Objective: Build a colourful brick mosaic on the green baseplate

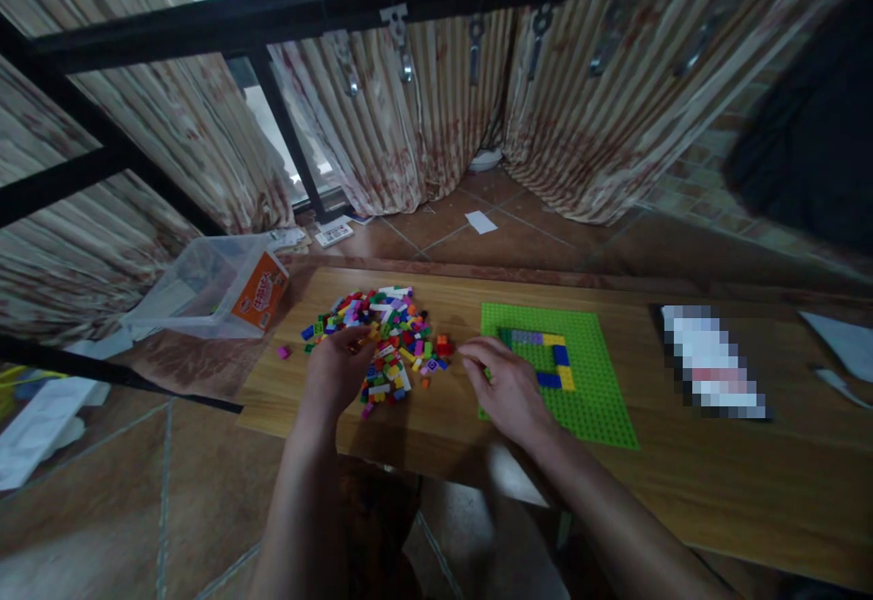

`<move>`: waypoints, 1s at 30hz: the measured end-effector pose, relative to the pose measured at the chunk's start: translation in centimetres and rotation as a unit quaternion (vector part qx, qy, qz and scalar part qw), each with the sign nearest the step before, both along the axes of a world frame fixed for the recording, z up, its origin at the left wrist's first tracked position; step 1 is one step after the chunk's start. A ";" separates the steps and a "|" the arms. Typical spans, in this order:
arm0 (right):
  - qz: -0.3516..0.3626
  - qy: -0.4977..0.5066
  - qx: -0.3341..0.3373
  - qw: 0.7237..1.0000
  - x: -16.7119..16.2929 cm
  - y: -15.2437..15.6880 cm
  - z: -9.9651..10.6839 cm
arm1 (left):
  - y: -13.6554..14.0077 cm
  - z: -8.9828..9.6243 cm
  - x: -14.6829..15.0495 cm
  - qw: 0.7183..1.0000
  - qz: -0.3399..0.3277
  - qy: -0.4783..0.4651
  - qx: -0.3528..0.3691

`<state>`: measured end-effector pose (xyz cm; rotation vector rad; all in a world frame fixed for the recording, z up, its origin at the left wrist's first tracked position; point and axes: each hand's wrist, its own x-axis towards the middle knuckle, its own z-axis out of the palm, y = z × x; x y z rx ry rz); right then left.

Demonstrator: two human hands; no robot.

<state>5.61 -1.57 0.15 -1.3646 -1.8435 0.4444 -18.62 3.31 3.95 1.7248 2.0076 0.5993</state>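
A mixed pile of small toy building bricks (392,332) lies on the wooden table. Over its left part reaches my left hand (337,365), fingers stretched out and apart, with no brick visible in them. My right hand (508,386) is above the left edge of a green studded baseplate (600,391). Its fingers are curled together in a pinch; whatever they may hold is hidden. Just left of those fingertips sits a red brick (443,345). On the baseplate, a frame of grey, yellow and blue bricks (561,355) is partly covered by my right hand.
A clear plastic bin (205,291) with an orange label stands beyond the table's left end. One magenta brick (284,353) lies apart near that edge. A pixelated phone-like object (713,364) rests to the right on the table (709,482). Curtains hang behind.
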 end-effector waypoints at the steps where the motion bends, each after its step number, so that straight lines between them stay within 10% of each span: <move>1: -0.001 -0.003 -0.004 1.000 0.1 0.0 0.1 | 0.0 0.1 0.2 1.000 0.000 0.007 0.000; 11: 0.006 -0.013 -0.009 1.000 0.2 -0.2 0.4 | 0.1 0.4 0.8 0.999 -0.006 0.046 0.005; 16: 0.007 0.003 -0.002 1.000 0.9 -0.6 1.0 | -0.3 0.7 2.1 0.995 -0.055 -0.080 0.012; 22: 0.049 0.041 0.009 0.998 2.7 -1.8 2.5 | -2.5 1.1 8.8 0.924 -0.231 -0.293 -0.084; 30: 0.028 0.001 -0.029 0.999 8.3 -2.9 3.0 | -2.7 -0.8 13.1 0.878 -0.305 -0.347 -0.125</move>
